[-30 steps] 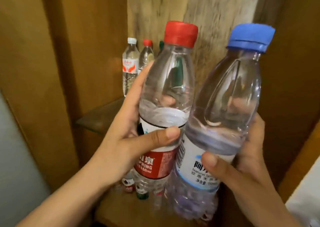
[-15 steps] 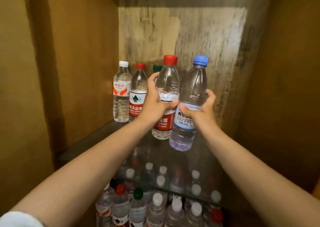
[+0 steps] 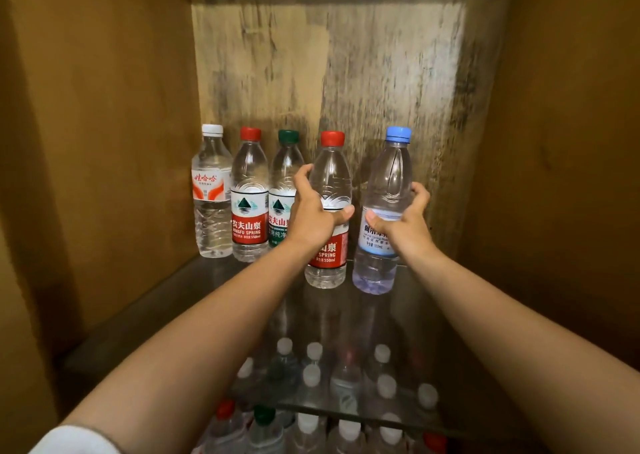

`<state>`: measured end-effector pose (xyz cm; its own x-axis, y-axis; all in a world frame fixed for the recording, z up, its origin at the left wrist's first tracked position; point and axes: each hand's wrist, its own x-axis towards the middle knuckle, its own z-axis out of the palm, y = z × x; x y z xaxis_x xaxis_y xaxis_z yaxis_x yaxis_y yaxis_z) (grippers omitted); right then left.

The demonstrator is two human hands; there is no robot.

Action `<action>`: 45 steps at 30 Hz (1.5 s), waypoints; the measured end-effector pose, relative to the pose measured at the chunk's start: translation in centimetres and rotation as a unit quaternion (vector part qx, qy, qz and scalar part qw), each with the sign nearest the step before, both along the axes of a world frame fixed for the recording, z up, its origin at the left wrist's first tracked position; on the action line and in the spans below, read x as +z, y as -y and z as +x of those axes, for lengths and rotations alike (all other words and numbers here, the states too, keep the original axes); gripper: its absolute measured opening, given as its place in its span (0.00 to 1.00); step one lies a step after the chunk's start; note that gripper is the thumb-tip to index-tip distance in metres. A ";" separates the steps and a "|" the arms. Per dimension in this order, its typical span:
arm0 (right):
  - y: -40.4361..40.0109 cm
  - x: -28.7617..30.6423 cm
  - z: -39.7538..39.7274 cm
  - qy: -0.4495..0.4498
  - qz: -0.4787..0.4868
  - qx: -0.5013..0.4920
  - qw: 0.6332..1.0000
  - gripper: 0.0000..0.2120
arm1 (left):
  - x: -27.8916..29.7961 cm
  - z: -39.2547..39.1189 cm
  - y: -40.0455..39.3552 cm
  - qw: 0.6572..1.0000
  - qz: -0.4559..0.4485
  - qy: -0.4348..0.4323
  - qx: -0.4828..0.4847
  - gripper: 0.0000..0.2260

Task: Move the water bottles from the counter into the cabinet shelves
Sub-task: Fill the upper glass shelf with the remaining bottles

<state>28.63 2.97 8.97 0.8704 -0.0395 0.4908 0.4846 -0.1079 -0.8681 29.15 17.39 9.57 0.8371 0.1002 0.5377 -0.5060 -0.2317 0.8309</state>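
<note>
Your left hand (image 3: 313,216) grips clear red-capped plastic bottle (image 3: 329,211); right hand (image 3: 403,219) grips clear blue-capped plastic bottle (image 3: 384,211). Risk: tilted release topples either onto smooth glass shelf (image 3: 173,301), knocking neighbouring green-capped bottle (image 3: 284,176).

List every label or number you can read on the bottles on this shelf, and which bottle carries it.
"娃哈哈": white-capped bottle.
"农夫山泉", "NONGFU SPRING", "550ml": red-capped bottle beside it.
"农夫山", then "用纯净": green-capped bottle, partly hidden.
"SPRING", "550ml": red-capped bottle in the left hand.
"550ml": blue-capped bottle in the right hand; its brand is hidden.
Smaller print: unreadable.
</note>
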 end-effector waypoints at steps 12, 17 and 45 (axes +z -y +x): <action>0.7 -0.8 -0.6 -0.031 -0.077 0.040 0.996 0.44 | -1.8 -1.0 -1.1 0.985 0.146 -0.034 0.089 0.49; 1.1 -1.8 -1.2 -0.095 -0.118 -0.021 0.988 0.34 | -4.4 -2.0 -2.2 0.965 0.206 -0.110 0.119 0.44; -1.7 -1.3 3.4 -0.144 -0.087 -0.092 0.982 0.31 | -2.9 -0.1 0.4 0.914 0.272 -0.148 0.262 0.31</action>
